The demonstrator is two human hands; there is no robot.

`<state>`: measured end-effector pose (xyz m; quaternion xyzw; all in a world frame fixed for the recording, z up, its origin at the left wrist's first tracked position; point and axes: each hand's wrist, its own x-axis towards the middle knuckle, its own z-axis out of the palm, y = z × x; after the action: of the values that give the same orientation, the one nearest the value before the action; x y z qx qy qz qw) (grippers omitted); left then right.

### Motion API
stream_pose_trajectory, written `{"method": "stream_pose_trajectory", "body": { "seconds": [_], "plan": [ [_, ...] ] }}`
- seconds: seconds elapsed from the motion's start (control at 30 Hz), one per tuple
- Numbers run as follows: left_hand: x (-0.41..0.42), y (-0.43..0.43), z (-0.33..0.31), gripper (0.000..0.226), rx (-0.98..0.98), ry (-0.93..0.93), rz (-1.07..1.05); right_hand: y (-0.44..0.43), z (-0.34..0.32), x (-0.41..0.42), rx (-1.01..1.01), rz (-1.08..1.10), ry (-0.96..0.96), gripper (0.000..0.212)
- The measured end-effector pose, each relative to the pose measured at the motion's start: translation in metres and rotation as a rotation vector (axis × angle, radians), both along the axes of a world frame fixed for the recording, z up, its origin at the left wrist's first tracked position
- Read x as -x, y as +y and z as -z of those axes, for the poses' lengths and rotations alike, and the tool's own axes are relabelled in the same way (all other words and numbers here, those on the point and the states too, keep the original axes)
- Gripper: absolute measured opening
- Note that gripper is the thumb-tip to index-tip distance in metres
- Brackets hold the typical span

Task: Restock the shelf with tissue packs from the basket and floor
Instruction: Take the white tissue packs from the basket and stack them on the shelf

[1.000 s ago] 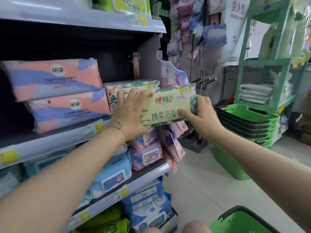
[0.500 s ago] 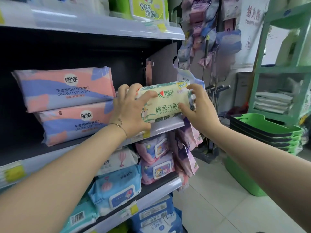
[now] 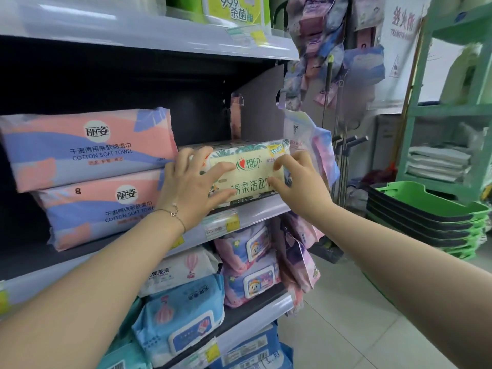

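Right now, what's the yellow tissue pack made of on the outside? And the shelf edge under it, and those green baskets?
The yellow tissue pack looks like thin glossy plastic film; it shines and creases. The shelf edge is probably painted metal, smooth, pale with a sheen, though plastic is possible. The green baskets look like hard moulded plastic, with stiff rims.

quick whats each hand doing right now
left hand: open, straight fingers pressing the front of the tissue pack on the shelf
right hand: bent fingertips on the same pack's right end; grip or push cannot be told
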<state>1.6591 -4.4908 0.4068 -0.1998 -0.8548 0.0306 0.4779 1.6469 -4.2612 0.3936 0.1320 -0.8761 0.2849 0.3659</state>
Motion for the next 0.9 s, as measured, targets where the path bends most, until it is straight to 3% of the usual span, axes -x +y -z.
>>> {"method": "stream_pose_trajectory", "body": {
  "seconds": [0.17,0.4,0.57,0.7,0.9],
  "plan": [
    [0.013,0.009,0.005,0.031,-0.024,0.021,-0.023,-0.004,0.002,0.014,-0.028,0.051,0.004,0.017],
    [0.008,0.036,0.001,0.037,-0.120,-0.130,-0.169,-0.003,-0.002,0.024,-0.143,0.176,-0.014,0.012],
    [-0.004,0.055,-0.002,0.041,-0.145,-0.159,-0.211,-0.001,-0.004,0.016,-0.167,0.132,-0.086,0.014],
    [-0.012,0.070,0.004,0.042,0.035,0.031,-0.218,0.006,0.000,-0.004,-0.298,0.122,-0.060,0.020],
    [-0.024,0.094,0.025,0.033,0.147,0.018,-0.013,0.029,0.017,-0.034,-0.434,0.160,0.014,0.024]
  ]
}}
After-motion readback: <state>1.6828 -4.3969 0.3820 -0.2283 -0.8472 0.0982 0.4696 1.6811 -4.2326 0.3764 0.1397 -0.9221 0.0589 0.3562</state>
